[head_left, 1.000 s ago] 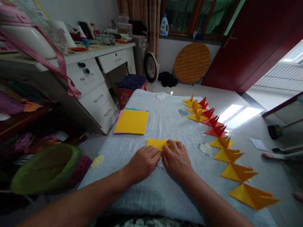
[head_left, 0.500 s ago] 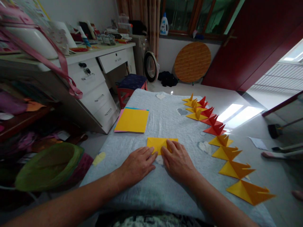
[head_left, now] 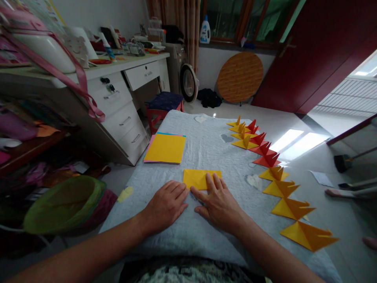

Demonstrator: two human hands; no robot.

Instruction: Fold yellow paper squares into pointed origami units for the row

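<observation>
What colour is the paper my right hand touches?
Yellow; the paper shows in the head view.

Home room, white desk [head_left: 123, 92], washing machine [head_left: 188, 80], curtains [head_left: 176, 17]

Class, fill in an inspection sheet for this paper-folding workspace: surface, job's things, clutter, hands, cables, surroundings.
Surface: pale cloth with heart patches.
Job's things: folded yellow paper before the hands; paper stack, yellow on top, far left; row of folded pieces, yellow and red, along the right edge.
Clutter: yellow scrap at the cloth's left edge.
Hands: left hand flat on the cloth beside the paper; right hand flat, fingers on the paper's near edge.
Cables: nothing seen.
Surroundings: white desk, green-lined bin, red door.
</observation>
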